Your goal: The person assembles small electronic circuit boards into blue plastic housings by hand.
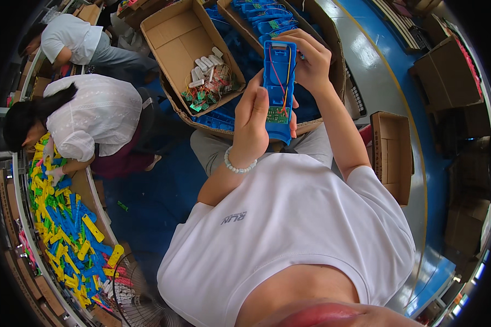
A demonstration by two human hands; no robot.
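Observation:
A long blue plastic housing (pixel 277 131) is held upright in front of me over the big carton. Inside it lie a green circuit board (pixel 279 114), near its lower end, and red and yellow wires running up toward the top. My left hand (pixel 252 117) is wrapped round the lower part, thumb on the left edge and fingertips showing at the right edge. At the upper right edge my right hand (pixel 313 59) is closed on the housing, its fingers bent over toward the top end. Some of its fingertips are hidden, so whether it also pinches a wire does not show.
An open cardboard box (pixel 172 34) with white parts and wired circuit boards rests on a large carton (pixel 337 71) of blue housings. An empty carton (pixel 402 158) stands right. Left, two people work along a bench heaped with coloured plastic pieces (pixel 73 229); a wire-guarded fan (pixel 142 297) is near.

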